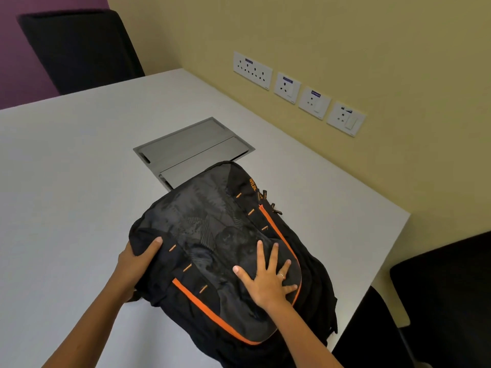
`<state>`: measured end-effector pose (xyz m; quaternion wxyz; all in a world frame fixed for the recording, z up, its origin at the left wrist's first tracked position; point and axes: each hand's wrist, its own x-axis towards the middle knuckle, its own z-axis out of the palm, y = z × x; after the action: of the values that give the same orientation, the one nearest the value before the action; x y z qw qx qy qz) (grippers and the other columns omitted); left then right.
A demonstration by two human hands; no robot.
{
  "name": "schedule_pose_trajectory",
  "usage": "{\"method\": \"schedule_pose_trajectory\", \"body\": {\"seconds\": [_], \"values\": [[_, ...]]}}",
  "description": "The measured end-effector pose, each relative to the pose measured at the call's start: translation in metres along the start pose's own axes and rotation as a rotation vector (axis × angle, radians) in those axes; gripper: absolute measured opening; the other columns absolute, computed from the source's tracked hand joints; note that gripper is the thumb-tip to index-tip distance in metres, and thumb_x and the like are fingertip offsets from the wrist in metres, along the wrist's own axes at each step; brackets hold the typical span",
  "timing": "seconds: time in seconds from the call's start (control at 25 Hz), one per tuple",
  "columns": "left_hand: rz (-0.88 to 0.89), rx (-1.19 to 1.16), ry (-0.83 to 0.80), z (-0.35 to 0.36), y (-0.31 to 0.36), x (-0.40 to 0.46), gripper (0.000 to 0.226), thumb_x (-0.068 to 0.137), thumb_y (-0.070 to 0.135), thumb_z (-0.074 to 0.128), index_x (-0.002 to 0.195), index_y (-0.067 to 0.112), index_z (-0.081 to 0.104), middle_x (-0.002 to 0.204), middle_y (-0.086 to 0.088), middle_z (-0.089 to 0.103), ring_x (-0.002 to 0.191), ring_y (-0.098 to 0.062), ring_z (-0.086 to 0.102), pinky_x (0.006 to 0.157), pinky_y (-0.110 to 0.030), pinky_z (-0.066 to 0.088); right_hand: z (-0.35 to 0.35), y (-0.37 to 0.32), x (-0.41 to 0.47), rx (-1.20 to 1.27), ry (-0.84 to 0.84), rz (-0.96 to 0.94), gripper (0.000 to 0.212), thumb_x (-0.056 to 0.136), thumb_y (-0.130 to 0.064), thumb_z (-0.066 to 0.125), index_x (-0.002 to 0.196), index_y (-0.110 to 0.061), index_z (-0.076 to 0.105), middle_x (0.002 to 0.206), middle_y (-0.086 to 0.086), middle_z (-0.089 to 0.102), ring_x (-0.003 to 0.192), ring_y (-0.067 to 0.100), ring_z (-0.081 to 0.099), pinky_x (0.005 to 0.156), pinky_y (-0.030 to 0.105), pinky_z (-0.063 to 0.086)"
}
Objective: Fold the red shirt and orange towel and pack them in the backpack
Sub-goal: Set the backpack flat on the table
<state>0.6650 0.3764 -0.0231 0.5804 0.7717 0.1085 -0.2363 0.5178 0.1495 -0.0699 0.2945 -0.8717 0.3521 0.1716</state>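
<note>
The right hand's fingers point(267, 254) are spread wide and lie flat on the front panel of the backpack point(212, 229), gripping nothing; a ring point(280, 275) sits on one of them. The right hand point(265, 281) presses palm-down on the patterned grey panel, just inside the orange zipper line point(212, 313) that curves round the panel's near end.

The left hand's fingers are mostly hidden beneath the bag, while its thumb point(152, 245) lies over the top of the black fabric, so the left hand point(135, 261) is closed around the backpack's left side in a grip. Both forearms reach in from the near edge of the surface.

The backpack lies flat, front panel up, on the white surface point(66, 168), toward its right edge and running from the near edge toward the middle. Its zippers appear closed, and its pull tabs point(275, 208) hang on the right side. The far end of the bag overlaps a corner of a grey metal cable hatch point(191, 147) set into the surface.

A black chair point(79, 49) stands at the far left corner, another chair point(446, 288) by the right edge. Four white wall sockets point(297, 91) line the yellow wall beyond.
</note>
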Motion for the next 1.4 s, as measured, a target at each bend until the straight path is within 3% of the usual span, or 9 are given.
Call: {"method": "schedule_pose_trajectory", "body": {"seconds": [0.44, 0.72, 0.88, 0.96, 1.04, 1.12, 1.28, 1.4], "values": [[0.154, 0.164, -0.106, 0.153, 0.057, 0.071, 0.069, 0.087, 0.046, 0.06, 0.143, 0.017, 0.033, 0.139, -0.016, 0.047, 0.123, -0.038, 0.049, 0.098, -0.05, 0.045, -0.117, 0.083, 0.112, 0.005, 0.055, 0.041, 0.089, 0.076, -0.082, 0.028, 0.142, -0.047, -0.022, 0.153, -0.005, -0.032, 0.14, 0.043, -0.021, 0.103, 0.074, 0.0], [0.202, 0.263, -0.077, 0.178, 0.064, 0.095, 0.071, 0.087, 0.048, 0.059, 0.143, 0.014, 0.033, 0.139, -0.017, 0.047, 0.123, -0.039, 0.049, 0.1, -0.05, 0.045, -0.125, 0.097, 0.133, -0.001, 0.101, 0.034, 0.087, 0.079, -0.08, 0.025, 0.142, -0.045, -0.022, 0.153, -0.003, -0.032, 0.14, 0.042, -0.02, 0.103, 0.073, -0.001], [0.193, 0.255, -0.045, 0.176, 0.057, 0.085, 0.073, 0.087, 0.04, 0.063, 0.141, 0.007, 0.027, 0.14, -0.019, 0.043, 0.123, -0.04, 0.047, 0.099, -0.05, 0.044, -0.096, 0.1, 0.118, -0.076, 0.217, 0.027, 0.08, 0.085, -0.073, 0.014, 0.148, -0.033, -0.014, 0.158, 0.009, -0.018, 0.144, 0.038, -0.011, 0.112, 0.061, 0.004], [0.228, 0.253, -0.036, 0.172, 0.048, 0.067, 0.074, 0.088, 0.039, 0.061, 0.143, 0.007, 0.023, 0.144, -0.018, 0.039, 0.127, -0.039, 0.044, 0.102, -0.049, 0.042, -0.075, 0.101, 0.094, -0.126, 0.282, -0.005, 0.082, 0.087, -0.07, 0.005, 0.151, -0.019, 0.002, 0.158, 0.019, 0.002, 0.145, 0.038, 0.008, 0.113, 0.055, 0.015], [0.327, 0.248, -0.088, 0.164, 0.027, 0.039, 0.072, 0.091, 0.041, 0.054, 0.147, 0.012, 0.019, 0.149, -0.01, 0.034, 0.133, -0.03, 0.04, 0.107, -0.045, 0.037, -0.056, 0.103, 0.074, -0.156, 0.315, -0.054, 0.083, 0.093, -0.064, 0.004, 0.145, -0.005, 0.029, 0.148, 0.025, 0.033, 0.135, 0.04, 0.037, 0.105, 0.053, 0.034], [0.362, 0.34, -0.179, 0.151, -0.006, 0.008, 0.069, 0.095, 0.045, 0.043, 0.15, 0.016, 0.014, 0.154, 0.0, 0.026, 0.138, -0.019, 0.032, 0.111, -0.038, 0.028, -0.046, 0.103, 0.055, -0.166, 0.35, -0.062, 0.08, 0.097, -0.059, 0.008, 0.136, 0.001, 0.045, 0.14, 0.025, 0.045, 0.126, 0.039, 0.049, 0.099, 0.051, 0.044], [0.331, 0.979, -0.184, 0.114, -0.094, -0.032, 0.081, 0.091, 0.066, 0.017, 0.152, 0.015, 0.003, 0.16, 0.0, -0.002, 0.148, -0.021, -0.001, 0.118, -0.039, 0.011, -0.019, 0.108, 0.017, -0.311, 0.393, -0.163, 0.078, 0.097, -0.059, 0.013, 0.14, 0.0, 0.041, 0.147, 0.02, 0.038, 0.134, 0.034, 0.04, 0.105, 0.051, 0.037], [0.387, 1.112, -0.216, 0.084, -0.138, -0.064, 0.101, 0.072, 0.079, -0.013, 0.149, 0.015, -0.009, 0.155, 0.006, -0.022, 0.145, -0.019, -0.017, 0.117, -0.041, 0.003, 0.012, 0.117, -0.021, -0.444, 0.335, -0.269, 0.076, 0.094, -0.06, 0.02, 0.146, -0.004, 0.029, 0.155, 0.015, 0.024, 0.142, 0.031, 0.025, 0.112, 0.052, 0.022]]}}
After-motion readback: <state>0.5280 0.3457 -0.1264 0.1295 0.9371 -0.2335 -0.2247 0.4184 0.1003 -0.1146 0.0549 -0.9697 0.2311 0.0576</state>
